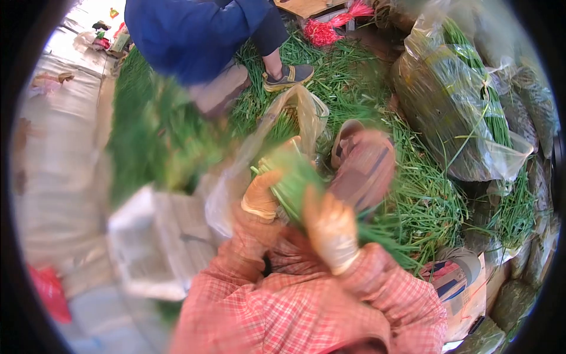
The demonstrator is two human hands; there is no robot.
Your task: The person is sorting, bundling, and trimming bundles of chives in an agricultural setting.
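My left hand point(261, 192), in an orange glove, is wrapped round one end of a bundle of long green stalks point(293, 180) in front of my chest. My right hand point(333, 227), gloved the same way and blurred by motion, lies over the near side of the bundle; its fingers are smeared. An open clear plastic bag point(244, 162) with green stalks inside stands just beyond my hands. My shoe point(362, 165) is to the right of the bag.
Loose green stalks point(424, 200) cover the floor. Another person point(194, 41) in blue crouches at the top left. A filled clear bag point(454, 106) lies at the right. A white box point(159, 242) stands at the left, and red string point(324, 30) lies at the top.
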